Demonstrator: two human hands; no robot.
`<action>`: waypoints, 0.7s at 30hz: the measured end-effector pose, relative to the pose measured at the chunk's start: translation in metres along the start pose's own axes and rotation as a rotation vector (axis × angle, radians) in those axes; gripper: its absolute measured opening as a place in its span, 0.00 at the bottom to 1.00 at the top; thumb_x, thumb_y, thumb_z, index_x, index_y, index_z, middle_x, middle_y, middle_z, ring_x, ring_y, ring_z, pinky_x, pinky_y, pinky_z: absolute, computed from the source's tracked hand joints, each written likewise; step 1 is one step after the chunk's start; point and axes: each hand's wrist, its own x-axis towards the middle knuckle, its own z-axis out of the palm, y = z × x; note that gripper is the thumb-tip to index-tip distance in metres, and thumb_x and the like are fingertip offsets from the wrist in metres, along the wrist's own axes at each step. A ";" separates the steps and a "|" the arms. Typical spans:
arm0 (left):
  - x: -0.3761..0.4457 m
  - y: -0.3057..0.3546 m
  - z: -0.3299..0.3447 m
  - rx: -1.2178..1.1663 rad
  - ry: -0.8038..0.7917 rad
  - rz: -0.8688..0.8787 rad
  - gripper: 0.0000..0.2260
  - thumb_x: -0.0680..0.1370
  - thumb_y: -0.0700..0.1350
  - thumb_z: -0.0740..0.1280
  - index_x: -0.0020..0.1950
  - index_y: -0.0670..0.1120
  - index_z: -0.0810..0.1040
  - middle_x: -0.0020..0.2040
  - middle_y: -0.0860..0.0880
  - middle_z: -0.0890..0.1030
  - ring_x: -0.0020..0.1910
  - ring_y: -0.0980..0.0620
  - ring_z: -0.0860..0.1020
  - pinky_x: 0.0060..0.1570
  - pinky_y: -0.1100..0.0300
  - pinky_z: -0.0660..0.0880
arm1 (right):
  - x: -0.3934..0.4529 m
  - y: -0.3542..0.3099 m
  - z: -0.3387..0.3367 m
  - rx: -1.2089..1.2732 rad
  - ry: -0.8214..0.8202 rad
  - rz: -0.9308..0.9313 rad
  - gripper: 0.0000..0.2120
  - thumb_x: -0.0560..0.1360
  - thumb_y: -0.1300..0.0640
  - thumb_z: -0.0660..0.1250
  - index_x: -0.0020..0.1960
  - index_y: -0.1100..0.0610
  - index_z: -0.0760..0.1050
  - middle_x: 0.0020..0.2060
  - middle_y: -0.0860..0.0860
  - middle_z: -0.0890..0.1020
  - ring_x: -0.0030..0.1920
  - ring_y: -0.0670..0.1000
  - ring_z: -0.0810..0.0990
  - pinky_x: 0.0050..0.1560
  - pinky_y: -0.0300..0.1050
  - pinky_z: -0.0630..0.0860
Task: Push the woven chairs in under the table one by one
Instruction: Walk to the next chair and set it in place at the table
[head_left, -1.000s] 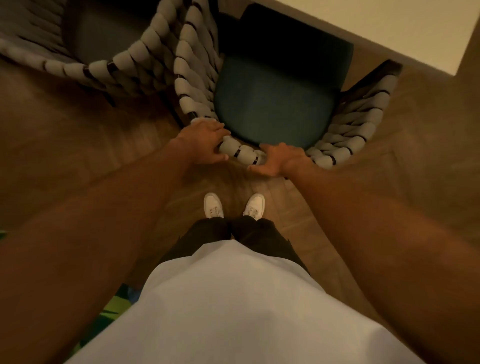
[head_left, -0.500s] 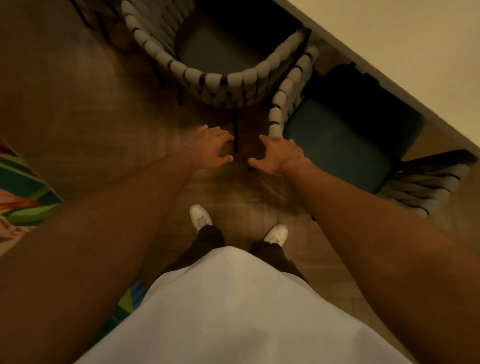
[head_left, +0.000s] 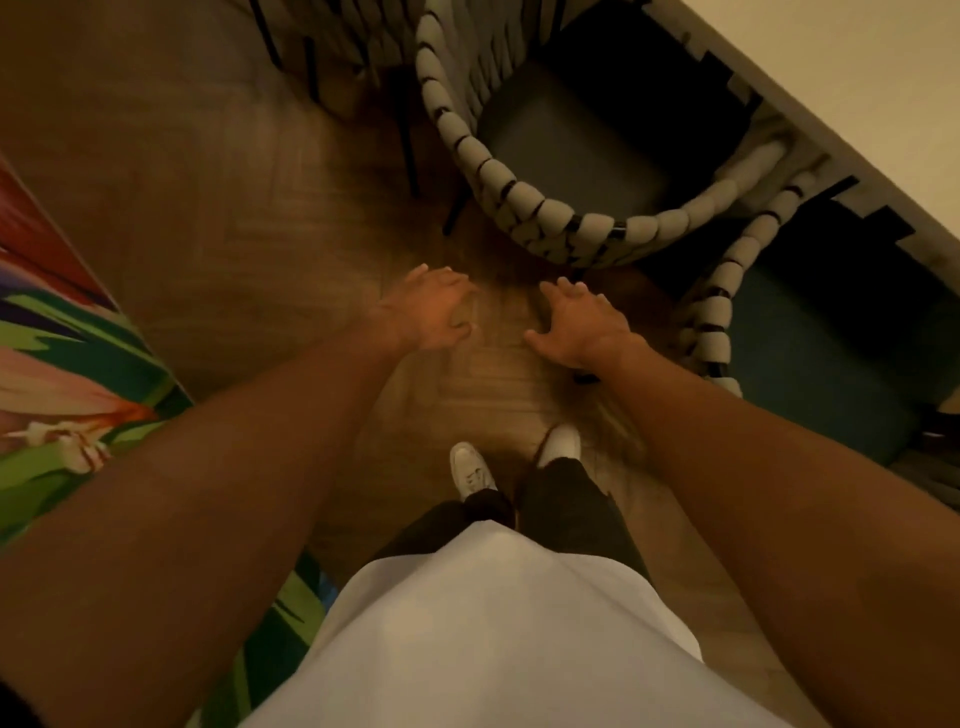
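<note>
Let go of the teal chair (head_left: 810, 332), now sitting right of my grips. Left grip (head_left: 428, 312), right grip (head_left: 576, 327) spread, empty, reaching for grey chair (head_left: 561, 156) ahead.

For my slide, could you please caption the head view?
Both hands hover open before the next woven chair.

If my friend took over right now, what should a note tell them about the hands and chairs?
Left hand: open, holding nothing, above the floor.
Right hand: open, holding nothing.
Teal-cushioned woven rope chair, at right: seat partly under the pale table.
Grey-cushioned woven rope chair, ahead: front at the table edge, back sticking out.
Left to do: grip its rope back and push it under.
</note>
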 end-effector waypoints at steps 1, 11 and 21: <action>0.005 -0.008 -0.002 0.002 0.000 -0.001 0.29 0.80 0.58 0.63 0.79 0.50 0.63 0.79 0.47 0.63 0.79 0.48 0.58 0.77 0.48 0.50 | 0.009 -0.004 -0.004 -0.006 0.007 -0.004 0.40 0.78 0.37 0.64 0.82 0.54 0.54 0.81 0.56 0.57 0.79 0.60 0.56 0.78 0.59 0.57; 0.082 -0.066 -0.061 0.028 0.071 0.073 0.30 0.80 0.59 0.63 0.79 0.51 0.61 0.80 0.48 0.61 0.79 0.48 0.57 0.78 0.48 0.52 | 0.111 -0.023 -0.053 -0.001 0.135 -0.004 0.39 0.78 0.43 0.67 0.82 0.54 0.53 0.81 0.57 0.54 0.81 0.61 0.49 0.80 0.61 0.46; 0.170 -0.120 -0.109 0.077 0.114 0.176 0.32 0.80 0.55 0.66 0.80 0.48 0.59 0.79 0.46 0.61 0.79 0.47 0.58 0.78 0.46 0.54 | 0.197 -0.024 -0.079 0.156 0.011 0.144 0.40 0.76 0.41 0.68 0.81 0.54 0.56 0.79 0.58 0.61 0.79 0.61 0.57 0.78 0.61 0.55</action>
